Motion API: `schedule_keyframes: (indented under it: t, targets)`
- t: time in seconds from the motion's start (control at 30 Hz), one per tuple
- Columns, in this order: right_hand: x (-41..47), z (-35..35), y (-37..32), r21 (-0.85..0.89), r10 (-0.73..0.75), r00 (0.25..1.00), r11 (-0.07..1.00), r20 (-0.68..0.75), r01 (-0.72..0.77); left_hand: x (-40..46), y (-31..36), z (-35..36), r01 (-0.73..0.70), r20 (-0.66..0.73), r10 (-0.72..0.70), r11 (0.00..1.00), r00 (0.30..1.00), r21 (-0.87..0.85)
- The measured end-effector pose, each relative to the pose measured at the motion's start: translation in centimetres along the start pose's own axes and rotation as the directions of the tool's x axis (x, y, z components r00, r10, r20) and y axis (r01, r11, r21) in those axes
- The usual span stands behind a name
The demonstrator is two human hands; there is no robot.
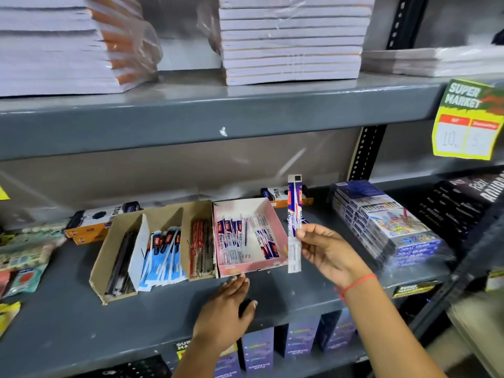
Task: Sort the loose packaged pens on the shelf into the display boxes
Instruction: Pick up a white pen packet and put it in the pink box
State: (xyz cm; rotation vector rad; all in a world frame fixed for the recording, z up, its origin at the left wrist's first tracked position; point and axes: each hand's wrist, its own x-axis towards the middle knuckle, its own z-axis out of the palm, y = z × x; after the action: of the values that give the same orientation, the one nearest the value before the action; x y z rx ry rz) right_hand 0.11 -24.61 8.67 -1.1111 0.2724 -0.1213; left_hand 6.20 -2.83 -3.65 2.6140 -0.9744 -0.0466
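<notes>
My right hand (pixel 326 251) pinches a white-and-blue packaged pen (pixel 294 214), holding it upright just right of the pink display box (pixel 272 214). That box holds several matching blue-and-white pen packs. My left hand (pixel 227 309) rests palm down on the grey shelf (pixel 68 323), fingertips touching the pink box's front edge. To the left stands a brown cardboard display box (pixel 98 271) with three slots: black pens, blue-and-white packs, red packs.
Orange-and-black pen cartons (pixel 90 222) lie behind the brown box. A stack of colour pencil sets (pixel 387 222) sits right of my right hand, black boxes (pixel 463 203) beyond it. Loose packets (pixel 24 257) crowd the left end. Notebook stacks (pixel 291 39) fill the upper shelf. A yellow price tag (pixel 466 121) hangs there.
</notes>
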Motion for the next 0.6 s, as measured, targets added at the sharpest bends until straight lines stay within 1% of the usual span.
schedule_keyframes:
  t: [0.27,0.43,0.5,0.6]
  targets:
    - [-1.0,1.1,0.3,-0.055,-0.026,0.999,0.998,-0.048,0.024,-0.2,0.2,-0.3,-0.024,-0.033,0.024,1.000,0.999,-0.006]
    - [-0.1,2.2,0.2,-0.064,0.005,0.998,0.998,-0.059,-0.009,-0.1,0.2,-0.7,-0.029,-0.019,0.029,1.000,0.999,-0.008]
    - [1.3,3.2,0.3,-0.087,0.022,0.994,0.996,-0.103,-0.031,-0.1,-0.3,-1.1,-0.036,-0.020,0.036,0.999,0.999,0.011]
    - [4.1,5.2,0.8,-0.154,0.000,0.982,0.988,-0.187,-0.029,-0.5,-1.2,-1.6,-0.027,-0.029,0.029,0.999,0.999,0.044]
